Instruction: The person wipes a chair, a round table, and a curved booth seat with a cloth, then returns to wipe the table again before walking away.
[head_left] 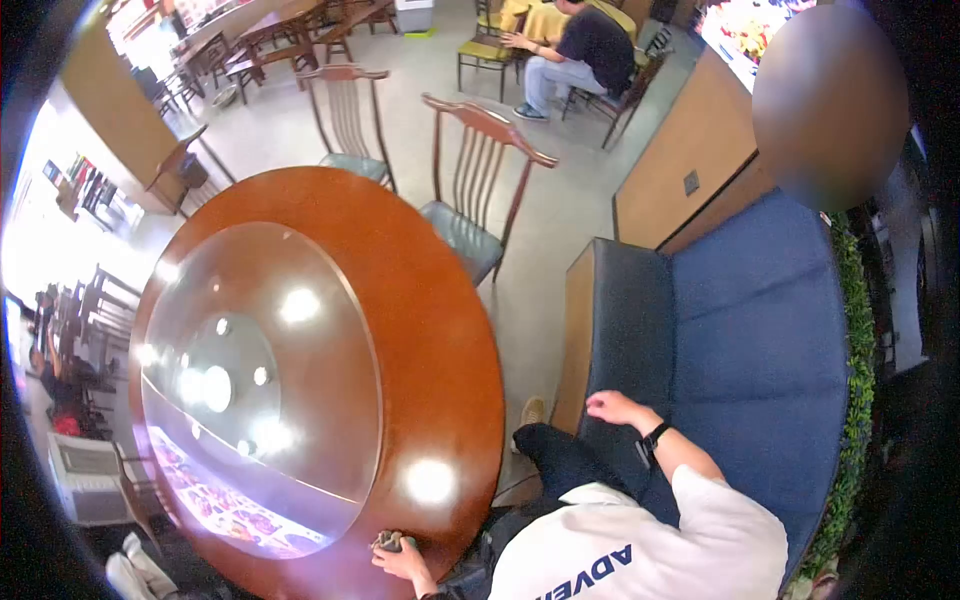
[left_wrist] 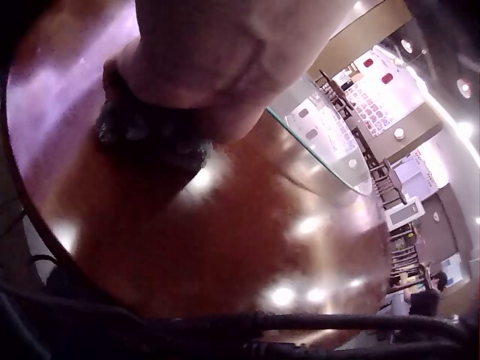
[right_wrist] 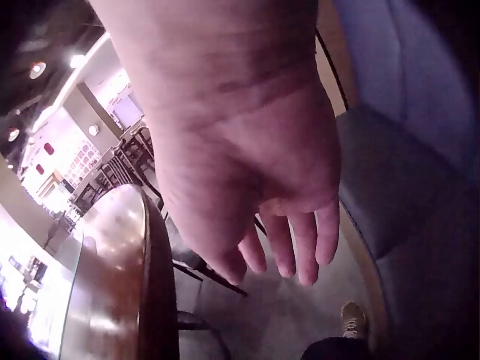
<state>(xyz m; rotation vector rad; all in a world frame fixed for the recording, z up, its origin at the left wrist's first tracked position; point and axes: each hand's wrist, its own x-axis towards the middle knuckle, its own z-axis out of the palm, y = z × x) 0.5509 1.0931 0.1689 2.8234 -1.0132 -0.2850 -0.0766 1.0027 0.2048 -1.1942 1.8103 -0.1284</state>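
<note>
My left hand (head_left: 403, 560) grips a dark crumpled wad (head_left: 389, 542), perhaps a cloth, at the near edge of the round wooden table (head_left: 430, 300). In the left wrist view the left hand (left_wrist: 217, 60) covers the top of the wad (left_wrist: 150, 139), which presses on the glossy tabletop (left_wrist: 225, 247). My right hand (head_left: 612, 407) rests open near my dark-trousered knee, at the front of the blue sofa (head_left: 750, 340). Seen from the right wrist, the right hand (right_wrist: 285, 251) has relaxed, nearly straight fingers and holds nothing.
A glass turntable (head_left: 260, 380) covers the table's middle. Two wooden chairs (head_left: 480, 170) (head_left: 345, 120) stand at the table's far side. A brown shoe (head_left: 532, 410) rests on the floor between table and sofa. A seated person (head_left: 585, 50) is far back.
</note>
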